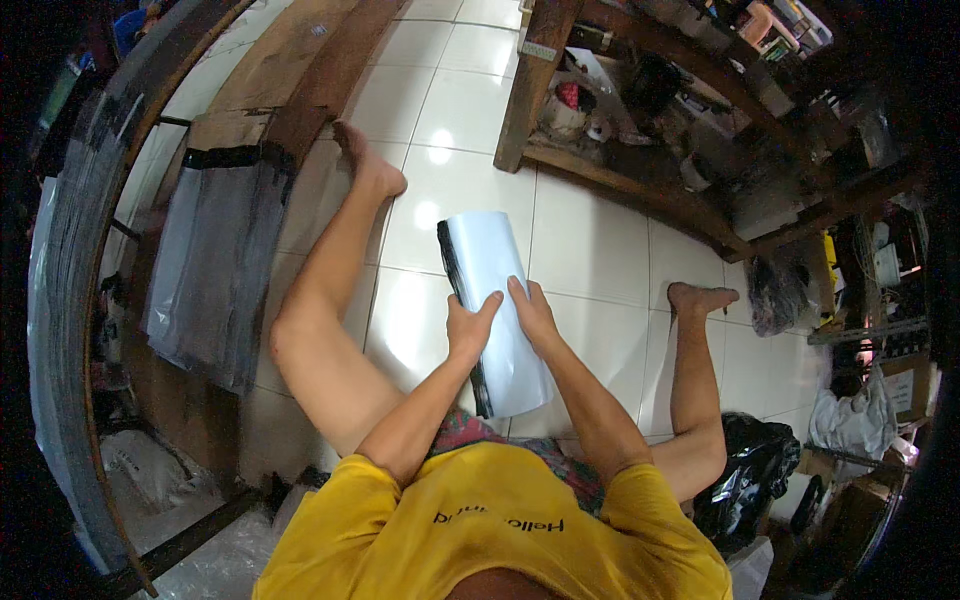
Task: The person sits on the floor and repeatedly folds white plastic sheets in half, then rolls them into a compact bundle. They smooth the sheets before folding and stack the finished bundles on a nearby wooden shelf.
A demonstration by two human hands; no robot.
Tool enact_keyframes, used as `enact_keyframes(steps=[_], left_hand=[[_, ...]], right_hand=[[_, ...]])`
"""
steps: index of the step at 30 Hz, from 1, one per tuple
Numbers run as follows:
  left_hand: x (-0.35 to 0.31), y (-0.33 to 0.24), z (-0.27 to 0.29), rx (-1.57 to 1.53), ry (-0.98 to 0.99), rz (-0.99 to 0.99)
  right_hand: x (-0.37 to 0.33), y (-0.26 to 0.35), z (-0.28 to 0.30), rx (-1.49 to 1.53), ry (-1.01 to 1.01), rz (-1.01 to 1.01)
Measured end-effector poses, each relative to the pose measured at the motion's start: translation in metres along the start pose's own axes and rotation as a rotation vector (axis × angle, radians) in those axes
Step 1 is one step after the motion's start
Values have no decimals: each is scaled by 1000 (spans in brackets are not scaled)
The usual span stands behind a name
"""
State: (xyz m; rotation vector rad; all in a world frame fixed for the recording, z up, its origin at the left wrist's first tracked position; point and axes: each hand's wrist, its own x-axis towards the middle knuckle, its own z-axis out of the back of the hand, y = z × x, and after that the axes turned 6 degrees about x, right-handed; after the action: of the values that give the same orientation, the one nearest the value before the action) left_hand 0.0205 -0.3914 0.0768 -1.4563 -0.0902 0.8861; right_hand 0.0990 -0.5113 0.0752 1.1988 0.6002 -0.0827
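The pale plastic bundle (pixel 508 360), curved and glossy, is held between the person's spread legs (pixel 325 300), above the tiled floor (pixel 610 340); whether anything supports its near end, I cannot tell. The left hand (pixel 470 328) and right hand (pixel 535 318) clasp it from both sides, thumbs on top, the other fingers mostly hidden.

The biggest risk is the whole bundle sliding away, since its surface looks slick and neither end is held. Next, its curve could spring flat if one hand eases off. Least, the layers along its dark strip (pixel 450 255) could fan apart under uneven squeezing.

The widest room for moving lies over the tiles ahead and to the right. There the wooden rack (pixel 540 95) sets the far limit, its lower beam a likely snag. Leftward, the grey plastic sheets (pixel 215 265) hang beyond the left leg, where a wide swing might brush them. The black bag (pixel 745 480) crowds the right knee. The left foot (pixel 372 172) narrows the way past the bundle's far end.
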Motion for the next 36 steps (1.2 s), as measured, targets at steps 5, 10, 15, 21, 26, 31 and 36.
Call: enact_keyframes(steps=[5, 10, 15, 21, 26, 31, 36], left_hand=[[-42, -70, 10, -33, -44, -524], [-51, -80, 10, -167, -30, -761], [-20, -46, 22, -126, 204, -732], [24, 1, 31, -70, 372, -624], [31, 24, 32, 41, 390, -630], [17, -1, 28, 211, 414, -747], [37, 36, 31, 188, 281, -780]], right_hand=[[-45, 61, 31, 165, -22, 487], [-45, 44, 49, 553, 13, 528], [-81, 102, 77, 449, 241, 563], [-132, 237, 81, -400, -7, 1033], [-115, 251, 25, -1069, -66, 1165], [-111, 247, 12, -941, -37, 1234], [-120, 270, 28, -832, -106, 1330]])
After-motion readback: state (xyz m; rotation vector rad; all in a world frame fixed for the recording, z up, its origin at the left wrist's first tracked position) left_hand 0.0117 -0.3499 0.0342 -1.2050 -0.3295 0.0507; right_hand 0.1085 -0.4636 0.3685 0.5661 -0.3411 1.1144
